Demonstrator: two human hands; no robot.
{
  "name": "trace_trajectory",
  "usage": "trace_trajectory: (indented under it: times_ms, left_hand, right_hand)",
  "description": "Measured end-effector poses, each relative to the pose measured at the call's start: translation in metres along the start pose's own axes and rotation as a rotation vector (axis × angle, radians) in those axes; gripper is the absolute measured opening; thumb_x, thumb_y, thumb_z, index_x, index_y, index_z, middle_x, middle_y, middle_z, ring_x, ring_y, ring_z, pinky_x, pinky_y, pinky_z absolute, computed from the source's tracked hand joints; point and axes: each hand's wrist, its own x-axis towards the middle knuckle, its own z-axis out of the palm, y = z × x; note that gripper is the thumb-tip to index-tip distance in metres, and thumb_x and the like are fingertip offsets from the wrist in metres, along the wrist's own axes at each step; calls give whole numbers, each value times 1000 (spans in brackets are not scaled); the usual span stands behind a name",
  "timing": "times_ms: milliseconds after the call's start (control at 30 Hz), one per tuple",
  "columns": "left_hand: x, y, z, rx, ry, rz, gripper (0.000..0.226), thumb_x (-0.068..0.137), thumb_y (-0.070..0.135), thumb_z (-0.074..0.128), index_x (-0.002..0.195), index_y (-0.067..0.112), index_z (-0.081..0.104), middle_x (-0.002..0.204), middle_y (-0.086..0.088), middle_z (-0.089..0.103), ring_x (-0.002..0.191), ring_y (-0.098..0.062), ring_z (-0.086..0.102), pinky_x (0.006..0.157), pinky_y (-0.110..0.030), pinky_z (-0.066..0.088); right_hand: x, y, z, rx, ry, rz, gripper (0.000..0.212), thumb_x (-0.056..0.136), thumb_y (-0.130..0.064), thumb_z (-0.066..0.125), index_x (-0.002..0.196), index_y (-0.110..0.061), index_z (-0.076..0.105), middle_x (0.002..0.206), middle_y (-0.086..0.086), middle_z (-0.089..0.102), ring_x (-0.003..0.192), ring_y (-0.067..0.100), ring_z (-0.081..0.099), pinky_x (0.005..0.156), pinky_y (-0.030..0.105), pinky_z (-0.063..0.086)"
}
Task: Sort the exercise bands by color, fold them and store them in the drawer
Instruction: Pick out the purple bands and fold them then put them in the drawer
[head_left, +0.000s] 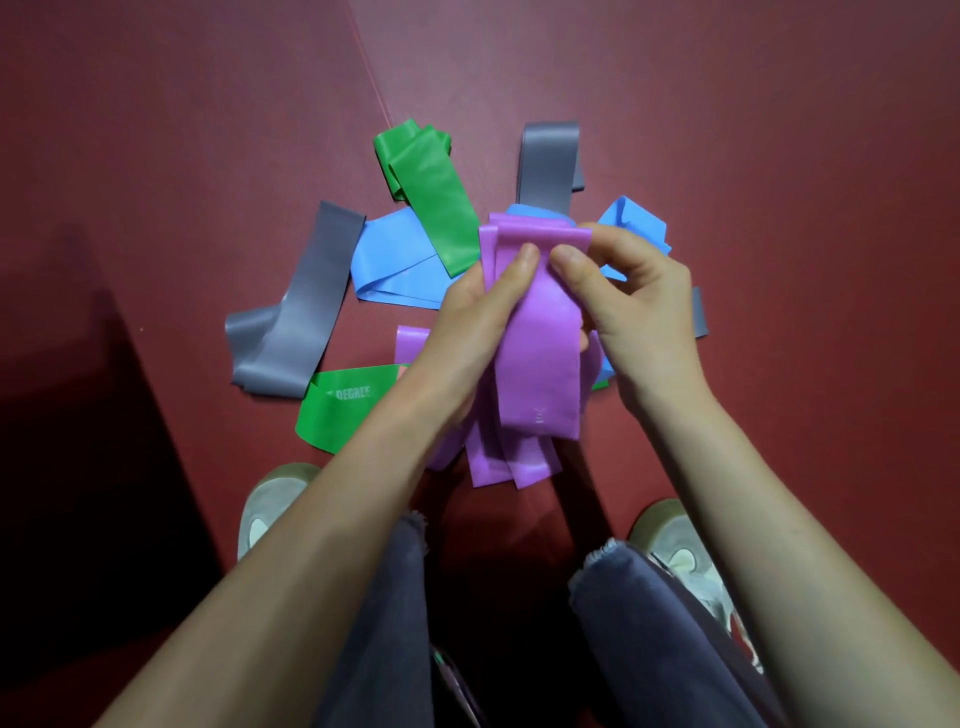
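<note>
Both hands hold a bunch of purple bands (540, 358) above the red floor. My left hand (467, 317) grips the bunch from the left, thumb on top. My right hand (639, 306) pinches its upper end from the right. Below them on the floor lie a green band (431, 192) at the back, a second green band (343, 405) with white lettering at the front left, blue bands (389, 265) in the middle and at the right (634, 223), and grey bands at the left (296, 322) and back (550, 161). No drawer is in view.
A red mat floor (779, 156) spreads all around the pile. My two shoes, the left (270, 509) and the right (680, 551), stand at the bottom with my trouser legs between them. A dark shadowed strip (62, 415) runs along the left side.
</note>
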Motion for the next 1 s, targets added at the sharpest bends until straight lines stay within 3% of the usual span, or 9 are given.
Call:
trace_trajectory:
  times_ms: [167, 300, 367, 467, 633, 733, 833, 900, 1000]
  left_hand:
    - [0, -3, 4, 208, 30, 58, 12, 88, 29, 51, 91, 22, 60, 84, -7, 66, 70, -12, 62, 70, -26, 52]
    - [0, 1, 5, 222, 85, 54, 13, 92, 25, 47, 93, 18, 58, 98, -11, 63, 90, -19, 58, 86, -33, 48]
    - [0, 8, 5, 87, 113, 50, 21, 96, 18, 40, 102, 9, 57, 94, -12, 65, 88, -21, 60, 87, -34, 50]
    - [2, 18, 7, -137, 81, 65, 25, 97, 19, 35, 90, 13, 58, 73, 1, 70, 71, -12, 66, 74, -27, 55]
    - [-2, 23, 11, -159, -23, 54, 27, 98, 20, 31, 91, 17, 57, 73, 5, 70, 68, -11, 69, 67, -25, 55]
    - [-2, 30, 7, -189, 1, 52, 26, 98, 24, 31, 97, 15, 55, 75, 6, 70, 70, -12, 69, 66, -27, 56]
    - [-5, 39, 5, -171, 18, 86, 29, 98, 25, 30, 88, 18, 57, 72, 5, 71, 68, -15, 69, 64, -30, 57]
    - [-6, 44, 2, -143, 14, 108, 29, 98, 24, 31, 86, 19, 56, 69, 5, 71, 65, -14, 69, 62, -31, 57]
    - [-8, 53, -4, -82, 14, 130, 28, 98, 25, 32, 86, 19, 57, 68, 7, 71, 64, -13, 69, 57, -28, 57]
  right_hand:
    - [-1, 9, -1, -93, 55, 11, 20, 83, -4, 61, 73, -19, 52, 58, -9, 44, 39, -2, 40, 39, 10, 34]
    - [-3, 18, 1, -67, 114, 16, 22, 85, -13, 60, 92, -24, 43, 74, -5, 46, 55, 2, 45, 56, 17, 41]
    - [-7, 24, -1, -31, 19, 102, 21, 90, -22, 52, 108, -25, 42, 93, -4, 51, 75, 5, 51, 75, 20, 45]
    - [-19, 34, -3, -98, -248, 233, 17, 95, -31, 41, 109, -28, 51, 105, -14, 53, 87, -12, 50, 97, 17, 40]
    - [-30, 44, -6, -236, -276, 199, 29, 94, -34, 37, 90, -11, 54, 89, -1, 55, 86, 9, 48, 88, 33, 41]
    - [-29, 41, -6, -264, -213, 125, 31, 84, -39, 43, 67, -13, 40, 65, -1, 36, 64, 6, 33, 60, 24, 31]
    - [-30, 38, -1, -272, -196, 44, 45, 80, -48, 45, 62, -7, 43, 61, 2, 36, 59, 5, 32, 55, 26, 28]
    - [-32, 31, 3, -286, -269, 51, 38, 77, -51, 47, 65, -16, 56, 59, -5, 45, 58, 3, 37, 55, 27, 32]
    - [-32, 16, 2, -221, -505, 166, 22, 76, -43, 51, 62, -27, 56, 65, -8, 52, 62, 2, 42, 58, 23, 36]
